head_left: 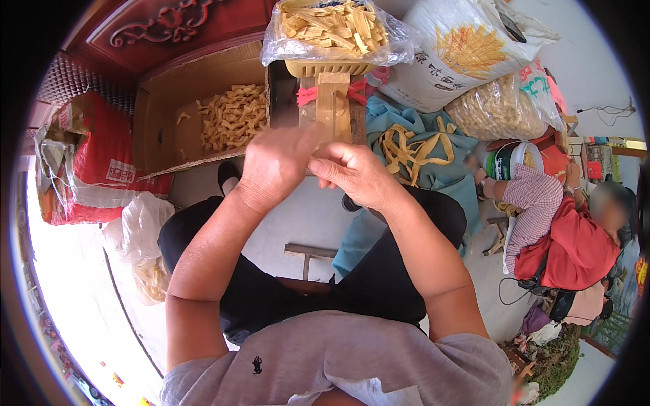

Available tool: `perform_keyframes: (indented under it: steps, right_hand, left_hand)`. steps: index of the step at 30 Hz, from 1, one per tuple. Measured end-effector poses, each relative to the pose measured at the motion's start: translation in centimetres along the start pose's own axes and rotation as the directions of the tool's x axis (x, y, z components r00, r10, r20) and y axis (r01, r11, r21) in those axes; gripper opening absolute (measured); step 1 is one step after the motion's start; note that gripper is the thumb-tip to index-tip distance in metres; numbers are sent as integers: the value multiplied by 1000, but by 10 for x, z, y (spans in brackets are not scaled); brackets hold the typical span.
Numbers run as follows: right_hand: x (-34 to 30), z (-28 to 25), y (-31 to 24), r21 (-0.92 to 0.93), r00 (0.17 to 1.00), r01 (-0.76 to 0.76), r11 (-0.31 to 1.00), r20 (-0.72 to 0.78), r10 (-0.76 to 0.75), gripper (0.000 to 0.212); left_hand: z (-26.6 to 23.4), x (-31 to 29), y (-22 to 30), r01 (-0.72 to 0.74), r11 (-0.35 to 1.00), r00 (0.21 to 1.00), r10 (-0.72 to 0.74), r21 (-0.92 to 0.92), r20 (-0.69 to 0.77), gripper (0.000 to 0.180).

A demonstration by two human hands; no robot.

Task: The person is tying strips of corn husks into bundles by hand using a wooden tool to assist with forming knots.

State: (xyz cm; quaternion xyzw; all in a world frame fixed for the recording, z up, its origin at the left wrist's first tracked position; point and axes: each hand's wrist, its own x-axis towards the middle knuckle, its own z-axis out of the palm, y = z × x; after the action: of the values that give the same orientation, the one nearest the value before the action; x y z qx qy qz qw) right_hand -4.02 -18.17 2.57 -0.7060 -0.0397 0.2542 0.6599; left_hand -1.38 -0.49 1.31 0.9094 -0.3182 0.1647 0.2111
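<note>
My left hand (276, 161) is raised over the near end of a narrow wooden bench, its fingers smeared by motion. Close beside it, my right hand (353, 172) has its thumb and fingers curled together in a pinch; whatever they hold, if anything, does not show. Just beyond both hands lies a wooden board (333, 108), with pink-red ties on either side. Long pale-yellow strips (413, 152) rest on a blue-green cloth (440, 125) right of my right hand. Left of my left hand, a cardboard box (166, 101) contains a heap of small knotted yellow pieces (237, 118).
Past the board stands a yellow basket (325, 68) lined with clear plastic, heaped with flat yellow pieces (335, 30). A white woven sack (440, 61) and a clear bag (501, 108) sit at the far right. A red bag (101, 162) is at left. Another person (569, 237) sits at right.
</note>
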Motion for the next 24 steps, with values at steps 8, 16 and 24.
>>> perform_keyframes:
  steps: [8, 16, 24]
  right_hand:
    - [-7, -6, 2, -647, 877, 244, 722, -172, -450, 9]
    - [-4, 0, 1, -603, 622, 655, 456, 87, -778, 17]
    - [-7, -8, 5, -364, 864, 405, 839, -149, -481, 28]
  left_hand:
    - [-16, -4, 7, 146, 829, 965, 0, -540, 261, 30]
    - [10, -17, 10, 843, -46, 517, -207, -536, 831, 23]
    - [-44, 3, 33, 306, 446, 909, 124, -841, 397, 28]
